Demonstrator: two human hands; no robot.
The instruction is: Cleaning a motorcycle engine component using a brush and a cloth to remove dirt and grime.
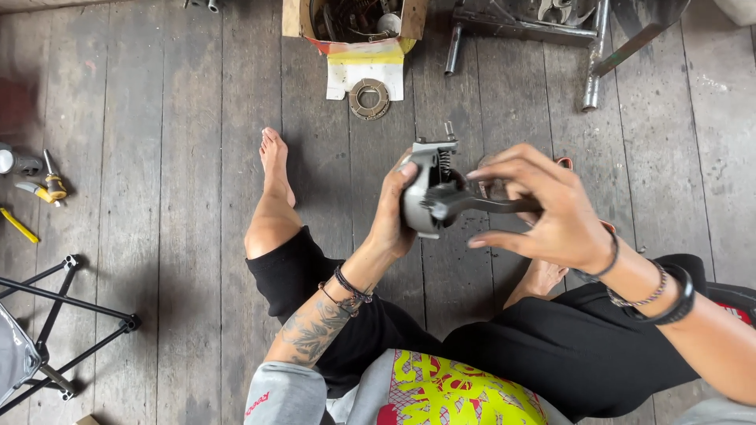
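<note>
My left hand (392,214) grips the grey metal part (427,193), fingers wrapped around its side, above the wooden floor (157,118). My right hand (551,211) pinches a dark wrench (480,204) seated on the part, remaining fingers spread.

The grey cast-metal part (425,197) is looking matt and smooth; the dark metal wrench (480,205) is showing a dull sheen; the weathered grey wooden floor planks (173,157) are looking rough.
</note>
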